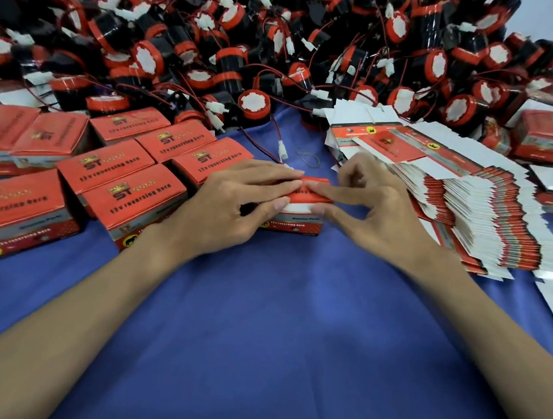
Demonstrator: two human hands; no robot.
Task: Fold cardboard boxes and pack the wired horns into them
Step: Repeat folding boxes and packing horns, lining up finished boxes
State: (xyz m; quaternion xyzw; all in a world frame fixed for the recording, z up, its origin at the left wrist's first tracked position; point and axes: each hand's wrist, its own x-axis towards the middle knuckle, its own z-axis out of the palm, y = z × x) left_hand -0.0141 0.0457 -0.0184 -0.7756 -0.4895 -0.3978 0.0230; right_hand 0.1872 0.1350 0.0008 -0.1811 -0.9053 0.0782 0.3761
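The left hand [234, 201] and right hand [368, 206] meet on one box [301, 224] in the middle, pinching its lid down. Some closed boxes [117, 170] sit beside it (on the left). A big pile of horns [253, 34] and many flat boxes [474, 211] are left to do.

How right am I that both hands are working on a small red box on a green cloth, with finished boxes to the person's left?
Not quite: the head view shows the cloth is blue, not green. The rest stands: the left hand and right hand are working on the small red box, with finished boxes to the person's left.
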